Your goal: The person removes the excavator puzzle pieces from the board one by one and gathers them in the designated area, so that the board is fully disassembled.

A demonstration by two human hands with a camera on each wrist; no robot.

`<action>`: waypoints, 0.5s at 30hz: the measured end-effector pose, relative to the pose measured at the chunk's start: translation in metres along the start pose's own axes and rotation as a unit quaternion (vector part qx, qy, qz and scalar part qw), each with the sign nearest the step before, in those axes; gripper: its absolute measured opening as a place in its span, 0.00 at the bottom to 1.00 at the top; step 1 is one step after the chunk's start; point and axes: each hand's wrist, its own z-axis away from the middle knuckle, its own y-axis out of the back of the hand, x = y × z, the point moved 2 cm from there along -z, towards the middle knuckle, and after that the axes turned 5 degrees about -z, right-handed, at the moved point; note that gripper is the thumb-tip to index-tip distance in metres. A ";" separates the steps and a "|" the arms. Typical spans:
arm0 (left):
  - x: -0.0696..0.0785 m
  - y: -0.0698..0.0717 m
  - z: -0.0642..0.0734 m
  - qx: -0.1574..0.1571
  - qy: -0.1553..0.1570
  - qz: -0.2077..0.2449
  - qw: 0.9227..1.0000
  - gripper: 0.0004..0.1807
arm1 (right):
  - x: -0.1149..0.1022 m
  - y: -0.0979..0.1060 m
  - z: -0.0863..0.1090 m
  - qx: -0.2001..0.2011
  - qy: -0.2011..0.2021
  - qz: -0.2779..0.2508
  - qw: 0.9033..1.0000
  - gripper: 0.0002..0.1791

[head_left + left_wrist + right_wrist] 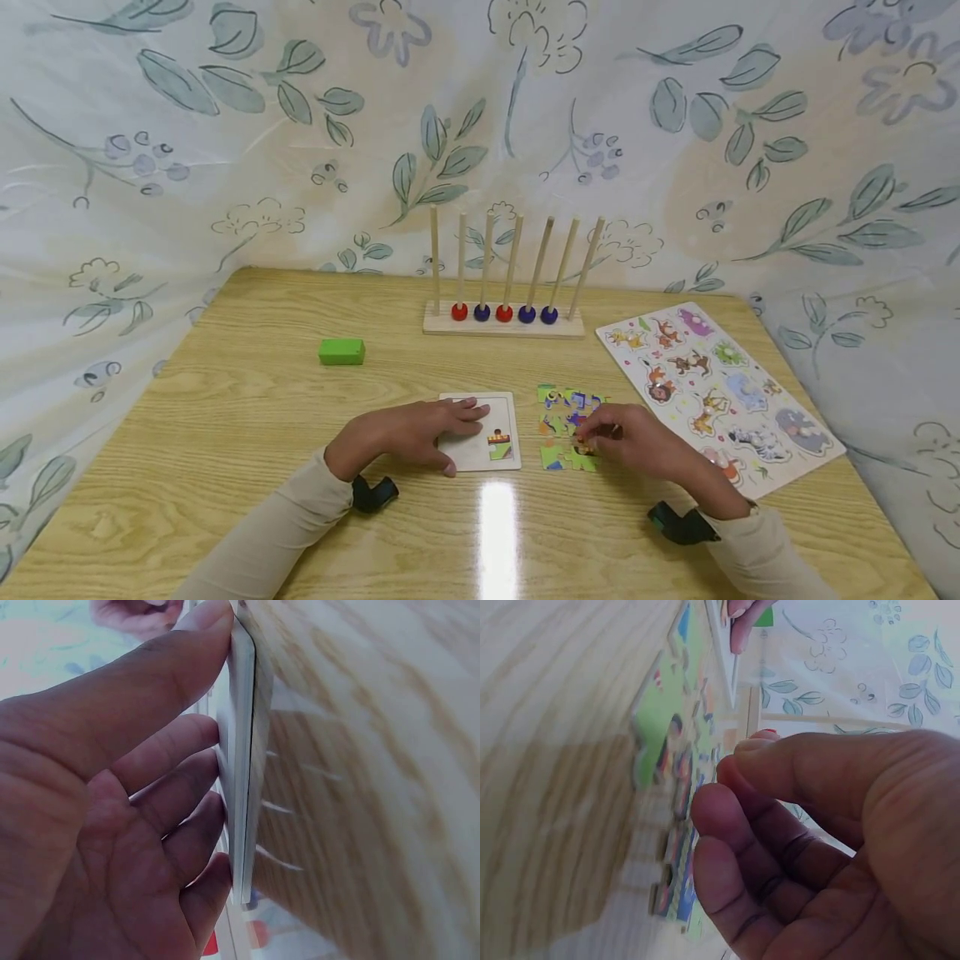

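My left hand (420, 429) rests with extended fingers on a pale square puzzle tray (465, 460). In the left wrist view, its thumb (206, 619) and fingertips touch the tray's edge and face. A joined green piece (501, 451) with a red-and-yellow part lies in the tray's lower right corner. Right of the tray, several colourful jigsaw pieces (553, 457) lie in loose rows. Over their right side bends my right hand (633, 437), thumb and index tips close together. The right wrist view shows those fingers (720, 810) beside the pieces; anything between the tips is hidden.
A wooden stand (502, 328) with upright rods and red and blue beads is at the back. A green block (342, 352) lies to its left. An animal peg board (738, 375) lies at the right, close to my right hand. Patterned cloth (480, 108) hangs behind the table.
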 end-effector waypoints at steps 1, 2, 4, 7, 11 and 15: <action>0.000 0.000 0.000 0.000 0.000 -0.001 1.000 0.40 | 0.000 -0.001 -0.001 0.002 0.000 0.000 1.000 0.08; -0.001 0.000 0.000 -0.001 -0.001 -0.001 1.000 0.40 | -0.001 -0.002 -0.003 0.003 0.001 -0.001 1.000 0.08; -0.001 -0.001 0.000 -0.001 -0.002 -0.002 1.000 0.40 | -0.002 -0.004 -0.006 -0.001 0.000 -0.005 1.000 0.07; -0.003 -0.002 -0.001 -0.001 -0.005 -0.002 1.000 0.40 | -0.005 -0.008 -0.012 -0.014 -0.002 -0.016 1.000 0.07; -0.005 -0.002 -0.002 0.000 -0.010 -0.005 1.000 0.40 | -0.009 -0.013 -0.020 -0.028 0.002 -0.021 0.999 0.08; -0.007 -0.003 -0.003 -0.002 -0.008 -0.002 1.000 0.40 | -0.013 -0.018 -0.027 -0.037 0.006 -0.020 0.999 0.08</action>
